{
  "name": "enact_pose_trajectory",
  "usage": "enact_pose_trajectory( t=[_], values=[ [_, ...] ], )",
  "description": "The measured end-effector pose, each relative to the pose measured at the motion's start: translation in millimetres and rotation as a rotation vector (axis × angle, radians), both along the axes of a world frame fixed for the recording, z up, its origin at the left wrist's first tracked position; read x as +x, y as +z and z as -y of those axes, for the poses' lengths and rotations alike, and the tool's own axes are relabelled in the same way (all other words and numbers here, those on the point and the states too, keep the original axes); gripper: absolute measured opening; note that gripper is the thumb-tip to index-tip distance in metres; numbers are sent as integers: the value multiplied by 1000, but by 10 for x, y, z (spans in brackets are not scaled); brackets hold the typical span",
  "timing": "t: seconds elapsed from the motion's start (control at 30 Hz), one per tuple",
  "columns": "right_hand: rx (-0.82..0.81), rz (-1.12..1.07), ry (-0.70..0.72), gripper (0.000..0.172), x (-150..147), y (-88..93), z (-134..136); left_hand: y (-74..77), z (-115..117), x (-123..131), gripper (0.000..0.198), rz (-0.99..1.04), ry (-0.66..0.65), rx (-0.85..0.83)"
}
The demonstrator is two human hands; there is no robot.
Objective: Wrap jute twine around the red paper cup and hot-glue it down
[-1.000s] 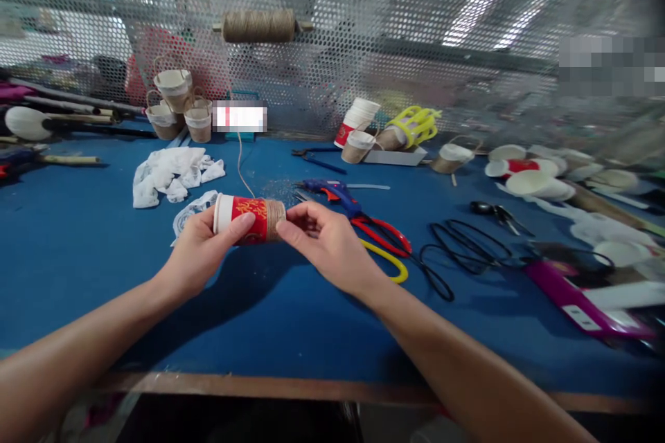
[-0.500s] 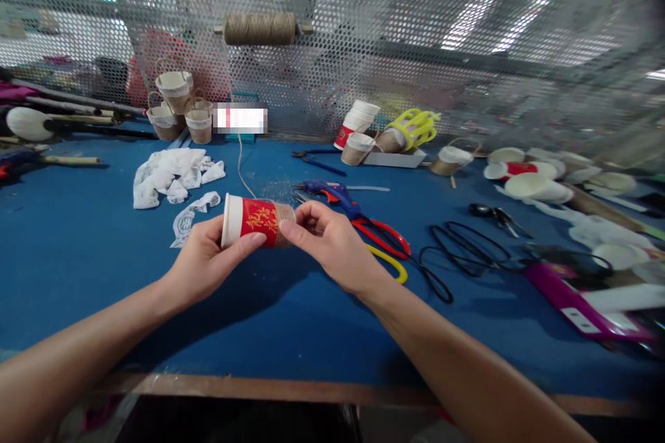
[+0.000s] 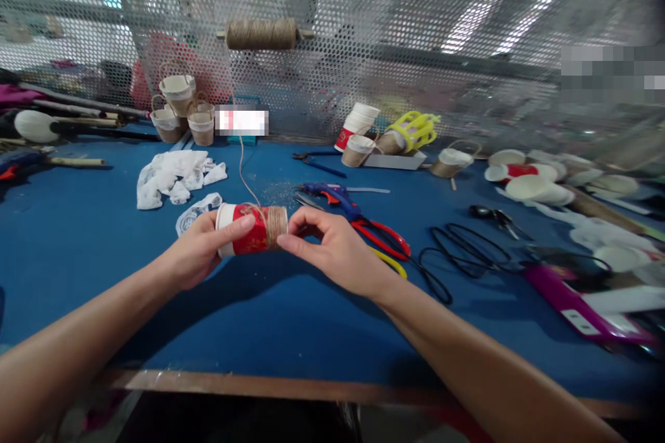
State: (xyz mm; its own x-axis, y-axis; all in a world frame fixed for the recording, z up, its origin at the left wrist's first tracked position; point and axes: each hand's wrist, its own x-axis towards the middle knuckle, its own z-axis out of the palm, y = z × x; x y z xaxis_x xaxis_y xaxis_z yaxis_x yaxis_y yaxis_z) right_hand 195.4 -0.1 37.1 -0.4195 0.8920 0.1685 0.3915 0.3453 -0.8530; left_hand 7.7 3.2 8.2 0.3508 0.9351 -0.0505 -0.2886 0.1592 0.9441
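A red and white paper cup (image 3: 242,242) lies sideways in my left hand (image 3: 200,246), whose fingers wrap its wide white rim end, thumb along the red band. Brown twine (image 3: 276,225) is wound in close turns around the narrow base end. My right hand (image 3: 332,246) grips that base end between thumb and fingertips; some of its fingers are hidden. From the cup a loose strand (image 3: 242,166) rises toward a twine spool (image 3: 261,34) on a rod at the mesh wall. Behind my right hand lie a blue glue gun (image 3: 332,192) and red-handled scissors (image 3: 382,239).
White lace (image 3: 176,173) lies at left on the blue table (image 3: 249,332), before several twine-covered cups (image 3: 176,93). Pliers (image 3: 319,160), a black cable (image 3: 467,249), keys (image 3: 501,218) and a purple power strip (image 3: 566,301) spread rightward. More cups (image 3: 537,187) crowd the far right.
The cup has rolled in my hands, so its gold lettering has turned downward and the strand crosses its upper side. My left thumb now lies higher on the red band.
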Motion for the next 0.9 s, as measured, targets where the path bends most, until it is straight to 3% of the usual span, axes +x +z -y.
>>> enact_pose_trajectory(
  t=[0.07, 0.2, 0.3, 0.4, 0.67, 0.73, 0.8, 0.9],
  values=[
    [18, 55, 0, 15, 27, 21, 7, 4, 11, 10, 25, -16, 18, -20],
    [160, 57, -128, 18, 76, 54, -32, 0, 57, 11, 12, -138, 4, 101],
    [283, 85, -31, 21, 50, 66, -34, 3, 94, -1, 11, -254, -73, 198],
    [305, 121, 96, 28, -13, 46, 25, 14, 114, 7, 17, -335, -131, 246],
    [288, 92, 106, 31, -36, -42, 111, -22, 79, 63, 32, -424, -66, 203],
    [293, 123, -2, 28, 50, -12, 9, -37, 77, 57, 33, -418, -58, 169],
    [284, 239, -210, 26, 195, 27, -167, -43, 77, 53, 31, -408, -35, 125],
    [146, 648, -604, 26, 477, 36, -506, -43, 74, 54, 29, -391, -2, 77]
  ],
)
